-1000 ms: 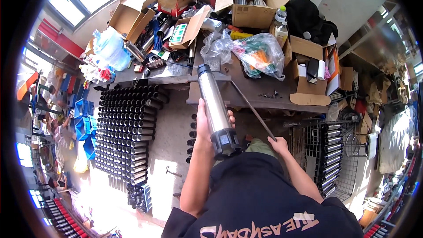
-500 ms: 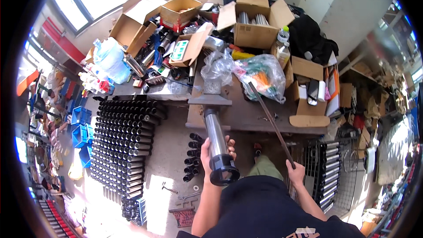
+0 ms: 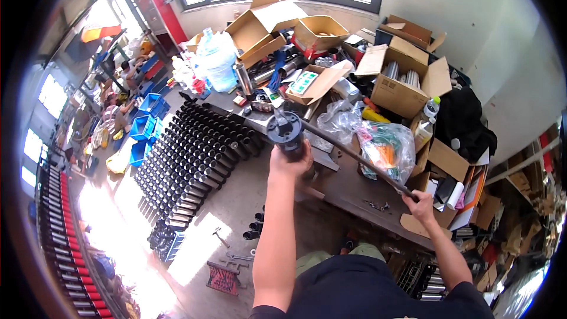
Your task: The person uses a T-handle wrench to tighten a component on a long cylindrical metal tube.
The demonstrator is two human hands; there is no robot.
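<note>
My left hand (image 3: 290,164) is wrapped round a metal cylinder with a black round end fitting (image 3: 286,129), raised toward the bench's front edge. The fitting faces up at me and hides most of the cylinder behind it. In my right hand (image 3: 420,205), closed round its near end, is a long thin dark metal bar (image 3: 360,158). The bar slants up to the left, its far end close to the black fitting; whether they touch I cannot tell. Behind the bar, a clear plastic bag with colourful contents (image 3: 387,149) lies on the bench (image 3: 345,192).
Open cardboard boxes (image 3: 401,91) and a large blue-tinted water bottle (image 3: 216,62) crowd the bench. Many black-ended cylinders (image 3: 195,153) stand in rows on the floor at left, beside blue crates (image 3: 142,127). A hammer (image 3: 221,236) and wrenches lie on the floor.
My left hand has lifted the cylinder up and away from me, turning its black end upward. The bar has swung to a flatter slant, its far end now near the cylinder. My view has turned left.
</note>
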